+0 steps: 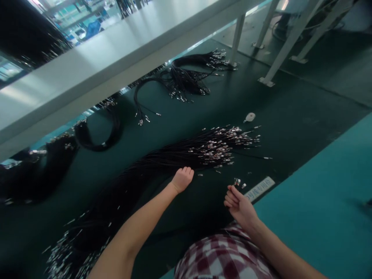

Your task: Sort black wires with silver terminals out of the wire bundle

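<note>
A long bundle of thin black cables (pixel 162 159) with metal connector ends (pixel 217 149) lies across the dark green tabletop. My left hand (pixel 183 179) is closed at the near edge of this bundle, its knuckles up; whatever is inside the fingers is hidden. Farther right, my right hand (pixel 238 203) is closed in a pinch, thumb against the fingers. Just beyond its fingertips sit a few small metal connectors (pixel 238 181); I cannot tell whether they are held or lying loose. Beside that hand is a white label strip (pixel 260 188) near the table edge.
A white roll (pixel 250 117) lies beyond the bundle. More black cable bundles (pixel 186 77) rest under a raised white shelf (pixel 116 46), with a looped bundle (pixel 113 135) to the left. Metal support legs (pixel 285 46) stand at the far right.
</note>
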A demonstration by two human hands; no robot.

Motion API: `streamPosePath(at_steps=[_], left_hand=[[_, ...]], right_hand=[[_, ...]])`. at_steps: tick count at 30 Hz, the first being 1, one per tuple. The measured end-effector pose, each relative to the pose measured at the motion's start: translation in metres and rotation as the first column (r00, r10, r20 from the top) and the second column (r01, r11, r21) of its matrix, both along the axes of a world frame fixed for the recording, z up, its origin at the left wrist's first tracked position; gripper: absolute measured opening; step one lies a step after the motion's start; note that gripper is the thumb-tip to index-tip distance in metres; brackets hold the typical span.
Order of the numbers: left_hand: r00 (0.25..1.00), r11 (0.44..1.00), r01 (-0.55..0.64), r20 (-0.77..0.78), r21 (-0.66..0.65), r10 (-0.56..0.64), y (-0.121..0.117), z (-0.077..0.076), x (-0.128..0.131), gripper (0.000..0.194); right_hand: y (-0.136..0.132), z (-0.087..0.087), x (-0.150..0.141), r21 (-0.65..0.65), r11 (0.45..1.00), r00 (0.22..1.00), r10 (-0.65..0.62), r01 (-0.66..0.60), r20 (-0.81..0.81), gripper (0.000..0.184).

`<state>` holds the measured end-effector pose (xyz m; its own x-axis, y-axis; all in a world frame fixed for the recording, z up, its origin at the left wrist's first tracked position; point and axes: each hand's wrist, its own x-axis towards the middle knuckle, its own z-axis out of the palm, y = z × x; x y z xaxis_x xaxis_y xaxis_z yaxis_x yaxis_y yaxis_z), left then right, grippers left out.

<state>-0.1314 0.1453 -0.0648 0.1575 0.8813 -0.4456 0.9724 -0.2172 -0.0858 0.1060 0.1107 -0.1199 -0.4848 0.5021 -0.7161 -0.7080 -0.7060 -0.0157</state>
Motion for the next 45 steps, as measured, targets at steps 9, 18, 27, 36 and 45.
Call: streamPosePath(at_steps=[9, 18, 27, 36, 45], left_hand=[[0.884, 0.961, -0.258, 0.426, 0.104, 0.191, -0.03, 0.026, 0.118, 0.009], [0.547, 0.802, -0.595, 0.704, -0.053, 0.453, -0.048, 0.018, 0.148, 0.015], [0.553, 0.807, -0.518, 0.608, -0.284, 0.569, -0.042, 0.013, 0.103, 0.02], [0.677, 0.798, -0.249, 0.491, -0.549, 0.549, 0.005, -0.026, 0.091, 0.018], [0.685, 0.879, -0.456, 0.576, -0.138, 0.446, -0.07, 0.052, 0.054, 0.028]], right_hand=[[0.001, 0.018, -0.006, 0.158, 0.987, 1.0, -0.002, 0.006, -0.028, 0.041], [-0.004, 0.025, -0.008, 0.17, 0.985, 0.994, 0.001, -0.02, 0.112, 0.047], [-0.018, 0.013, -0.009, 0.304, 0.95, 0.963, -0.016, -0.069, 0.269, 0.045], [-0.019, 0.025, -0.002, 0.401, 0.916, 0.959, -0.109, -0.006, 0.262, 0.045], [-0.015, 0.018, 0.0, 0.091, 0.982, 0.982, -0.172, 0.165, 0.072, 0.047]])
